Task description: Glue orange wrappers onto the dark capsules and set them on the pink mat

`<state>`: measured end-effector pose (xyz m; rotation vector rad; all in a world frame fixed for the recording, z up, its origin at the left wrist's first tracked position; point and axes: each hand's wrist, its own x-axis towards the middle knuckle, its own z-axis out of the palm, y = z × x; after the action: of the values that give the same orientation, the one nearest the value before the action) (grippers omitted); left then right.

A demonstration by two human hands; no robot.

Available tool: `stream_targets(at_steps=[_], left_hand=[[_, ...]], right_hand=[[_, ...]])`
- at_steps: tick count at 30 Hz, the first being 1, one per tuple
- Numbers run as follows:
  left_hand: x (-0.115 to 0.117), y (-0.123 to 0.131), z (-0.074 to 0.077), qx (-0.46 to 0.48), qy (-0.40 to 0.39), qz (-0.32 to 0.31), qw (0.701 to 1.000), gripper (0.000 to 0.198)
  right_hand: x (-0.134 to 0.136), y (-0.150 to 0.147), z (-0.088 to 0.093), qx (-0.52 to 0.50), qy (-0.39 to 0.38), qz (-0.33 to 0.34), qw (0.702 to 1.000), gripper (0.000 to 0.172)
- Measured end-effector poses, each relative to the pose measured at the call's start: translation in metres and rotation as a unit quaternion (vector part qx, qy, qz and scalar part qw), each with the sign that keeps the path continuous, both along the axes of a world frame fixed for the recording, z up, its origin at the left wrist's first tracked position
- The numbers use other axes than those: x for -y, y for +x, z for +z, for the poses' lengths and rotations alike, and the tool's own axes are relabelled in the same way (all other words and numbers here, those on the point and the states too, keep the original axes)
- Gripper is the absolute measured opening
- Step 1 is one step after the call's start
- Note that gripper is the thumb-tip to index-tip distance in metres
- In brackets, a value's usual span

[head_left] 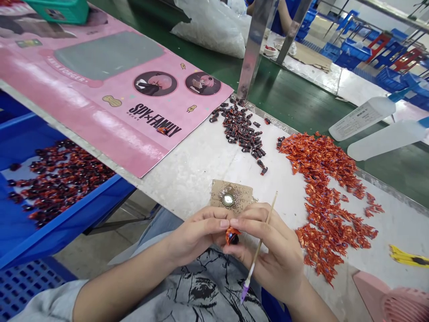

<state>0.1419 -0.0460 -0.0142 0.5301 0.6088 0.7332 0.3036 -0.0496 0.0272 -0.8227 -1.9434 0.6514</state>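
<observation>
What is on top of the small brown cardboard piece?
A round shiny blob ringed with specks sits on the cardboard piece. The left hand and right hand, pinching an orange item, hide its near edge.

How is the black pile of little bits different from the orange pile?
The black pile is smaller, dark, and sits by the metal post. The orange pile is much bigger, bright, and stretches toward the right hand. Both are tiny loose pieces on the table.

We see a glossy pink card sheet (100,103), a matt brown cardboard scrap (241,193), a shiny metal post (251,49), a smooth blue plastic bin (83,210), a thin wooden stick (273,203) and a glossy orange piece (232,235).
</observation>
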Motion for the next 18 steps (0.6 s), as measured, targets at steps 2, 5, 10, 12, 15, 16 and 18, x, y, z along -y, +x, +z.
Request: stream_targets(at_steps=[2, 5, 10, 12, 15, 16, 18], left_hand=[[-0.003, -0.004, 0.002, -0.017, 0.02, 0.0, 1.0, 0.037], [-0.02, -0.023, 0.007, -0.153, 0.13, 0.052, 0.978, 0.032], [-0.079, -0.082, 0.013, -0.655, 0.315, 0.181, 0.662, 0.02], [-0.101, -0.103, 0.011, -0.757, 0.325, 0.133, 0.551, 0.022], [-0.122, -0.123, 0.006, -0.803, 0.336, 0.097, 0.482, 0.025], [-0.126, -0.125, 0.006, -0.809, 0.34, 0.109, 0.466, 0.025], [-0.132, -0.125, 0.006, -0.812, 0.362, 0.146, 0.434, 0.026]], right_hand=[[0.0, 0.001, -0.001, 0.002, 0.0, -0.001, 1.0, 0.023], [-0.002, 0.007, -0.003, 0.007, -0.004, -0.023, 1.0, 0.032], [-0.009, 0.017, -0.011, 0.016, -0.019, -0.095, 0.995, 0.03], [-0.013, 0.02, -0.015, 0.029, -0.018, -0.112, 0.993, 0.026], [-0.019, 0.022, -0.023, 0.039, -0.02, -0.138, 0.989, 0.022], [-0.02, 0.023, -0.026, 0.037, -0.028, -0.146, 0.988, 0.023], [-0.023, 0.024, -0.031, 0.017, -0.059, -0.159, 0.985, 0.035]])
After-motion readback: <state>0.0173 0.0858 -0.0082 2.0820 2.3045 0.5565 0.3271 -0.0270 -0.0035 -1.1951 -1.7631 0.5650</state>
